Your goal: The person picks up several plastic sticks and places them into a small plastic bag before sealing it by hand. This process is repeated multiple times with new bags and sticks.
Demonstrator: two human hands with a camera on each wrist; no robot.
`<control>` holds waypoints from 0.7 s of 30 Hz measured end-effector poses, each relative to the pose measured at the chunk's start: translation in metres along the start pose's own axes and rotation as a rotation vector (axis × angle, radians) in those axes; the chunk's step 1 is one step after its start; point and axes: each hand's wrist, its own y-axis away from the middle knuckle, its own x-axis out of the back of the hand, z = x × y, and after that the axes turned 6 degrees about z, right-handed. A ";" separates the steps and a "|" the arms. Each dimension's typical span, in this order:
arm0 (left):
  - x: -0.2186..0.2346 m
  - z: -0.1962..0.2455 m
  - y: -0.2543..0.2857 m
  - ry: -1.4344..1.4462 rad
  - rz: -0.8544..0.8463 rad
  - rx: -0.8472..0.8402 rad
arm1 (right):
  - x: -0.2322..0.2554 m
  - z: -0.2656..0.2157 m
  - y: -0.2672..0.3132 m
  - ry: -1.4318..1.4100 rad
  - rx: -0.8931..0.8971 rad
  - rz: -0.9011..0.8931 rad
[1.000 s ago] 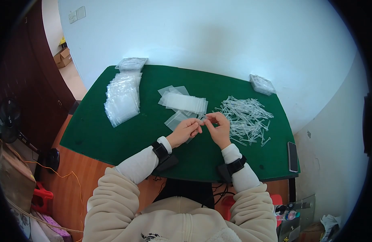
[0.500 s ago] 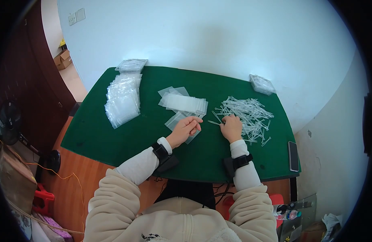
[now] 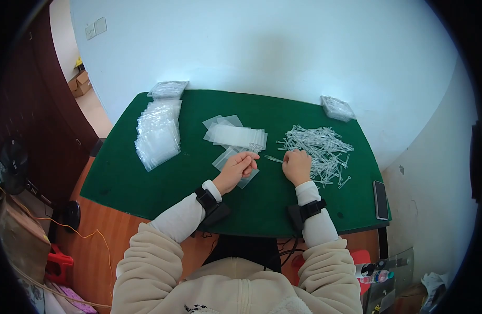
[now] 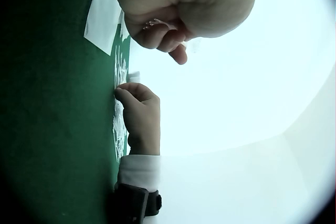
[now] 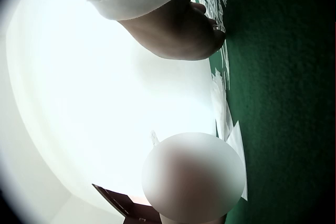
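Observation:
My left hand [image 3: 235,171] grips a small bunch of thin, clear-looking looped pins [image 4: 156,23] in its curled fingers; their loops stick out past the fingers in the head view. My right hand [image 3: 297,167] is at the left edge of a loose pile of the same pins [image 3: 327,149]. Its thumb and fingers pinch several pins [image 3: 273,158], whose straight ends point left toward the other hand. Flat clear plastic bags [image 3: 235,135] lie overlapped beyond and partly under the left hand. The right wrist view shows the right hand [image 5: 194,32] low over the green tabletop.
A fanned row of clear bags [image 3: 158,133] covers the table's left side, with a bundle [image 3: 168,89] behind it. Another bundle [image 3: 337,108] sits at the back right corner. A phone [image 3: 380,200] lies by the right edge. White walls border the back and right.
My right hand has left the left hand's fingertips and gone right to the pile, where it pinches pins and has pulled them slightly left. The left hand stays nearly still, gripping its pins.

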 end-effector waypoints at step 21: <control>0.013 -0.004 -0.008 -0.443 0.015 -0.085 | 0.016 -0.034 0.002 -1.160 0.177 -0.102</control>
